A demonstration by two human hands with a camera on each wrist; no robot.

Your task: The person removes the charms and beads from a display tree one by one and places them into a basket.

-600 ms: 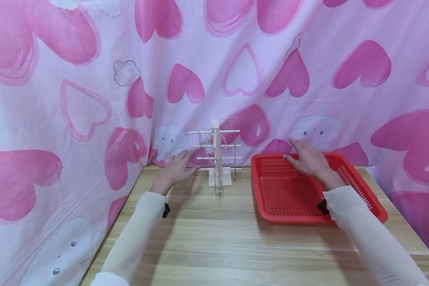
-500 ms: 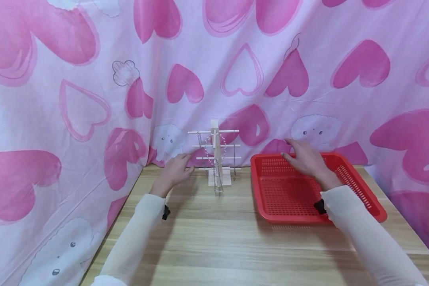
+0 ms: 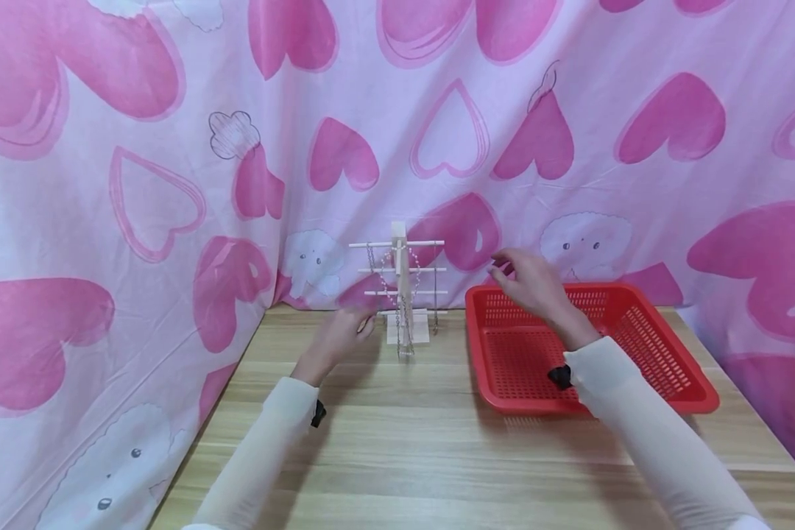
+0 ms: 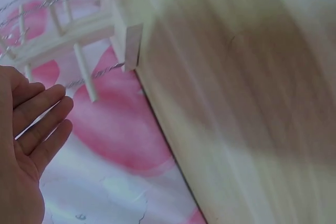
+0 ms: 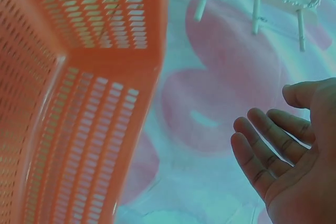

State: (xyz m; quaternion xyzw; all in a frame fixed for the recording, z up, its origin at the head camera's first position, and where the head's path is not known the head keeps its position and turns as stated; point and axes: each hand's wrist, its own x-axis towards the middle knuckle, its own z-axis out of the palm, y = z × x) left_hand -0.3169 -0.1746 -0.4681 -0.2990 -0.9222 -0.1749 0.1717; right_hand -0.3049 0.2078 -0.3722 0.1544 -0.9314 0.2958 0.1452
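Note:
A pale wooden jewelry stand (image 3: pixel 403 287) with several crossbars stands near the back of the table. Metal chains (image 3: pixel 435 305) and a pearl-like bead strand (image 3: pixel 382 272) hang from it. Just left of its lowest bar is my left hand (image 3: pixel 336 338); in the left wrist view its fingers (image 4: pixel 44 116) are loosely bent beside a peg, and nothing shows in them. Whether a fingertip touches the stand is hidden. Above the left back part of a red plastic basket (image 3: pixel 473 353) hovers my right hand (image 3: pixel 536 287), its fingers (image 5: pixel 270 140) loosely bent and holding nothing.
The wooden table (image 3: pixel 397 456) extends in front of the stand and basket. A pink curtain with hearts (image 3: pixel 344 154) hangs close behind and along both sides. The basket takes up the right part of the table.
My right hand has moved left over the basket, toward the stand. My left hand has shifted slightly right and lower, closer to the stand's lowest bar. Stand and basket have stayed put.

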